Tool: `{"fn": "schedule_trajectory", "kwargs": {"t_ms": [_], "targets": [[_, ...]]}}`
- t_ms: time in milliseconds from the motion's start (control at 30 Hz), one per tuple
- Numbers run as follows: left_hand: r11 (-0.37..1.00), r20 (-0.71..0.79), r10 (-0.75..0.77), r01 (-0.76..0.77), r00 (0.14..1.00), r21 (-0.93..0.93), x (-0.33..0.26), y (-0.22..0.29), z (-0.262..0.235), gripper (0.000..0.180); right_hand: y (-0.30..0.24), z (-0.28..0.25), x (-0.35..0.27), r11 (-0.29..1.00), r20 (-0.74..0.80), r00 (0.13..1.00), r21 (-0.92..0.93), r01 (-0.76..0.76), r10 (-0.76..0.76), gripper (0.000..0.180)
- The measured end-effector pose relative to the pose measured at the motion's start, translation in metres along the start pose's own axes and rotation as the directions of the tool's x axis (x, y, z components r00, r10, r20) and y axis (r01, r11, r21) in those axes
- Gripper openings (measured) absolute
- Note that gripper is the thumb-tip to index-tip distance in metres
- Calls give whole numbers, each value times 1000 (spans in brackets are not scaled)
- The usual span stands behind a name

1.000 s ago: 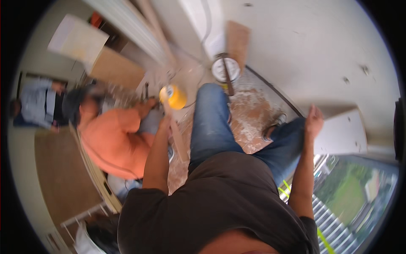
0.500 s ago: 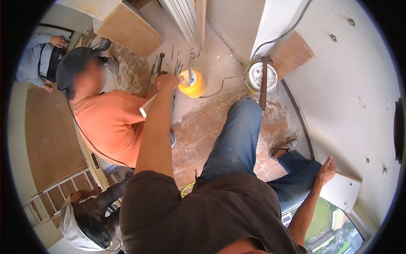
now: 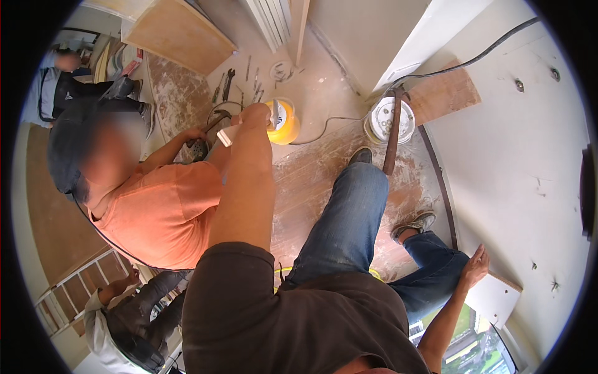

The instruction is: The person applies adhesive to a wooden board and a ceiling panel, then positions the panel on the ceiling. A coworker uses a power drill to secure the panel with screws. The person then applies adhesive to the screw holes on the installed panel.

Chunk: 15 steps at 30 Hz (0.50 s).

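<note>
My left hand [image 3: 250, 117] is stretched forward and shut on a small white flat piece [image 3: 225, 136], just left of a yellow cable reel [image 3: 284, 122] on the dusty floor. My right hand [image 3: 476, 265] is low at the right with its fingers spread, resting on the edge of a white board [image 3: 497, 300]. My legs in blue jeans [image 3: 346, 218] stretch out across the wooden floor strip between the two hands.
A person in an orange shirt [image 3: 163, 212] crouches close on my left, one hand on a dark tool [image 3: 199, 148]. A white bucket [image 3: 390, 118] with a long handle across it stands ahead. Wrenches [image 3: 227, 81], a plywood board [image 3: 179, 32], a ladder [image 3: 70, 290] and two other people are around.
My left arm has reached further forward, bringing the white piece up beside the yellow reel. My right hand has stayed on the white board. The view has swung.
</note>
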State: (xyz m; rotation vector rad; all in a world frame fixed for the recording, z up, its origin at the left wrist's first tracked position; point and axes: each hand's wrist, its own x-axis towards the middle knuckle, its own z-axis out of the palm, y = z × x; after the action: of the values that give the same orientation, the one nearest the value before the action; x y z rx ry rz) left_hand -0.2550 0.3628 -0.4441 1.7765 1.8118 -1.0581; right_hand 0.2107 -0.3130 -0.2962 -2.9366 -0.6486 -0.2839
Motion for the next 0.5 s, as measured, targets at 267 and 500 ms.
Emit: {"fn": "schedule_trajectory", "kwargs": {"t_ms": [267,500], "targets": [[622,-320,8,-255,947,-740,-44,-37,48,72,6,2,2,999,-13,998,-10,54,-54,45],[63,-188,-16,-187,982,-980,-26,-41,91,54,6,1,-1,998,-27,997,-8,67,-68,44]]}}
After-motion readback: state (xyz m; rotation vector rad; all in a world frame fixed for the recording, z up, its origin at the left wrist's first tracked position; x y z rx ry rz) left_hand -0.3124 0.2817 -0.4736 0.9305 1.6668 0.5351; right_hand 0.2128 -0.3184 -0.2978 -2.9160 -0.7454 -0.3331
